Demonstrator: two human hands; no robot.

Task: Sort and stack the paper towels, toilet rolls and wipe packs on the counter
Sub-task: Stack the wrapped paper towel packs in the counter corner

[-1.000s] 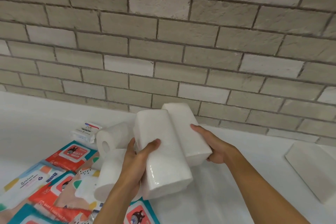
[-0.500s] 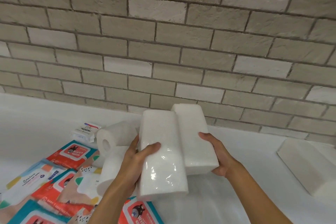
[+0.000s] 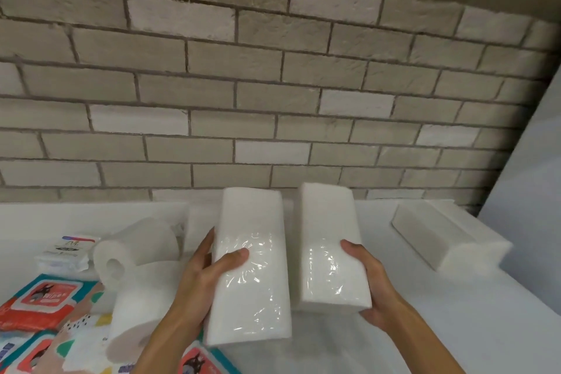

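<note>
While you hold both packs over the desk (image 3: 455, 331), your left grip (image 3: 197, 279) curls round the left pack (image 3: 249, 218), thumb on top. Your right grip (image 3: 375, 291) clasps the right pack (image 3: 328, 222) just beside it. A third pack (image 3: 449, 237) lies well right; rolls (image 3: 139, 243) and wipes (image 3: 42, 297) lie left.

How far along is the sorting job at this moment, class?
Done: one paper towel pack lies alone on the counter, far right. In hand: the left hand grips a wrapped pack, the right hand another. Left: toilet rolls and wipe packs lie jumbled at left.
</note>
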